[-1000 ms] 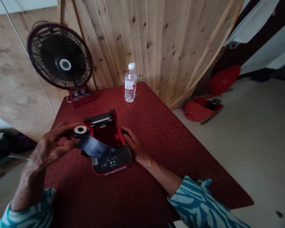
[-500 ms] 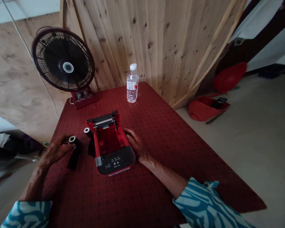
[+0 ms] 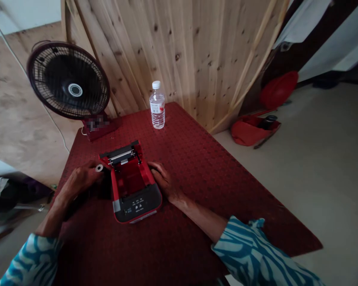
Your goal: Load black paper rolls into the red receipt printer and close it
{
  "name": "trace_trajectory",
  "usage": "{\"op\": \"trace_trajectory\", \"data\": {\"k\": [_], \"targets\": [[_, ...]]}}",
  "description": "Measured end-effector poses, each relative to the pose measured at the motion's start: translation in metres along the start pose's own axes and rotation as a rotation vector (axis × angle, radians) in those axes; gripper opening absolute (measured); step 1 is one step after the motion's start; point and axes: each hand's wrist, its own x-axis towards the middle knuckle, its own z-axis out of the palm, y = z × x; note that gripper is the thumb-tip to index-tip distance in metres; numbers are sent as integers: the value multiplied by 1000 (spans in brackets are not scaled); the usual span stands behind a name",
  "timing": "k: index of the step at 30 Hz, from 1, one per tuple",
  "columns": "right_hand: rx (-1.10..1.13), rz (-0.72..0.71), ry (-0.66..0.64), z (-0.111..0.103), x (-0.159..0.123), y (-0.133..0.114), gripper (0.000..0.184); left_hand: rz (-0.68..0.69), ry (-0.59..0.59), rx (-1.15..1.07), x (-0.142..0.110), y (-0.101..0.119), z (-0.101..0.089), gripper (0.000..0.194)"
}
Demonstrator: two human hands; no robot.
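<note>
A red and black label printer [image 3: 137,208] stands on the table with its lid raised and its red inner bay showing. My right hand [image 3: 162,180] grips its right side, fingers curled along the wall. Left of the printer, my left hand [image 3: 82,178] closes its fingers at a roll of black ribbon [image 3: 99,168], whose pale round core shows end-on. Black ribbon hangs down from this roll beside the printer. Part of the roll is hidden by the fingers. Dark material shows faintly under my left forearm; I cannot make out its shape.
A clear water bottle [image 3: 158,107] with a white cap stands at the table's far side. A dark fan [image 3: 75,90] is at the far left corner, before a wooden wall [image 3: 179,47]. The red patterned table [image 3: 197,159] ends at the right; a red dustpan-like container [image 3: 246,131] lies on the floor.
My left hand has moved right, from the outer ribbon roll to the one beside the printer; the outer roll is now hidden. The view has shifted slightly. My right hand stays on the printer.
</note>
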Motion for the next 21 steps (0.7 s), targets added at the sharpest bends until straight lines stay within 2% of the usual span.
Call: {"op": "trace_trajectory", "data": {"k": [2, 4, 6, 9, 14, 21], "targets": [[0, -9, 11, 1, 0, 3, 35, -76, 53, -74, -23, 1, -5, 38], [-11, -14, 19, 3, 0, 5, 36, -131, 5, -293, -51, 6, -3, 43], [-23, -15, 35, 5, -1, 5, 37, -131, -49, -571, -75, 13, 5, 48], [-33, -16, 48, 7, -2, 3, 41, -153, -24, -716, -94, 27, 18, 47], [-28, 7, 61, 10, -9, 2, 44, -221, -21, -742, -91, 39, 19, 51], [-9, -1, 152, 14, -12, 6, 48, -226, -19, -846, -84, 33, 28, 55]]}}
